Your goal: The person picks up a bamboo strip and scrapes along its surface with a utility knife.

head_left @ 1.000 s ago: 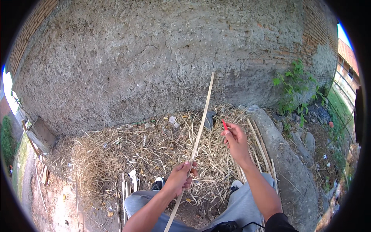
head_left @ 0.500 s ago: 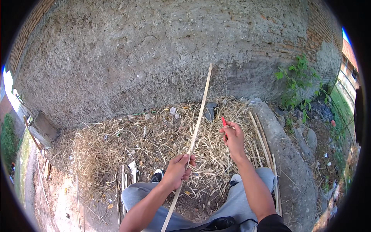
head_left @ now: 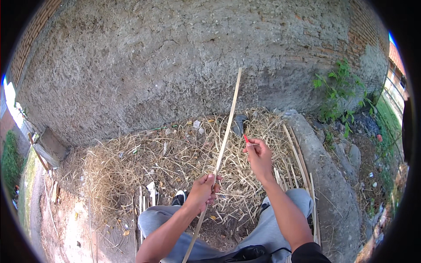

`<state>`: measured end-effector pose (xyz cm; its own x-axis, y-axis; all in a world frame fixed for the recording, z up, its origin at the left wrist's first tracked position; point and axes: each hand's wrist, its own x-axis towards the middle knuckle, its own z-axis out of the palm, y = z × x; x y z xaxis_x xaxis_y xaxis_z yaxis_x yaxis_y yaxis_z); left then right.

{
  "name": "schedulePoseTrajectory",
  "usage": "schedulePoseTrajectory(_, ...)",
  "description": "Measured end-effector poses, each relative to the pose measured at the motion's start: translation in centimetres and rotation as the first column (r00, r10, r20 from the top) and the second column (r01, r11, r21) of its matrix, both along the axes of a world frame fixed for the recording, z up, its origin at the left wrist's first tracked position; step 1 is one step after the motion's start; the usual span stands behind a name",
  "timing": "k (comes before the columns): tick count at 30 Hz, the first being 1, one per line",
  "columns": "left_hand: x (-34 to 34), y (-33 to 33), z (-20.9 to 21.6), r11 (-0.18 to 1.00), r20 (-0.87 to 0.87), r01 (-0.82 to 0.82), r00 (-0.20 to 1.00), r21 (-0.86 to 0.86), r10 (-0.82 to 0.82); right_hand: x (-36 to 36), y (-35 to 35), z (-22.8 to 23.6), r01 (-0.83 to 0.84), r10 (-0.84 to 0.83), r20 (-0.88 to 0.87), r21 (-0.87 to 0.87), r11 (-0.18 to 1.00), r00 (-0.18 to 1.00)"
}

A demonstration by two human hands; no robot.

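A long, thin, pale bamboo strip (head_left: 228, 127) runs slantwise from near my lap up across the front of the wall. My left hand (head_left: 201, 191) is closed around it at about its middle, with the thumb lying along it. To the right of the strip and farther out, my right hand (head_left: 261, 163) grips a slim red tool (head_left: 246, 139) whose tip points up and to the left. Most of that tool is hidden in the fingers, so its kind cannot be made out. The tool and the strip are apart.
Dry shavings (head_left: 241, 175) cover the ground between my feet and the rough wall (head_left: 175, 65). Several long strips (head_left: 297, 153) lie beside my right knee, next to a stone kerb (head_left: 324, 175). More strips (head_left: 142, 204) are by my left knee. A green plant (head_left: 337, 92) grows at right.
My right hand has moved slightly left and nearer the strip with the red tool. The left hand's grip on the strip stays almost the same.
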<state>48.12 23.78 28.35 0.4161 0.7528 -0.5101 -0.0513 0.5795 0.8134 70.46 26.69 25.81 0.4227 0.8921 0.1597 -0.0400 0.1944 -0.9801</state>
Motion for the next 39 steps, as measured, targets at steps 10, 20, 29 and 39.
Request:
schedulePoseTrajectory(10, 0.5, 0.2, -0.1, 0.987, -0.1, -0.035, 0.994, 0.156, 0.052, -1.4, -2.5, 0.5, -0.118, 0.082, 0.416, 0.063, 0.991, 0.906)
schedulePoseTrajectory(20, 0.6, 0.5, -0.6, 0.987, -0.073, -0.041, 0.996, 0.157, 0.053, -1.5, -2.7, 0.5, -0.119, 0.058, 0.525, 0.083, 0.989, 0.849)
schedulePoseTrajectory(29, 0.6, 0.5, -0.5, 0.98, -0.084, -0.065, 0.993, 0.19, 0.082, -1.9, -3.7, 0.7, -0.179, -0.02, 0.753, 0.182, 0.967, 0.657)
schedulePoseTrajectory(39, 0.8, 0.0, -1.5, 0.927, -0.109, -0.08, 0.986, 0.366, 0.128, -2.1, -4.2, 0.5, -0.168, -0.115, 0.83, 0.243, 0.955, 0.546)
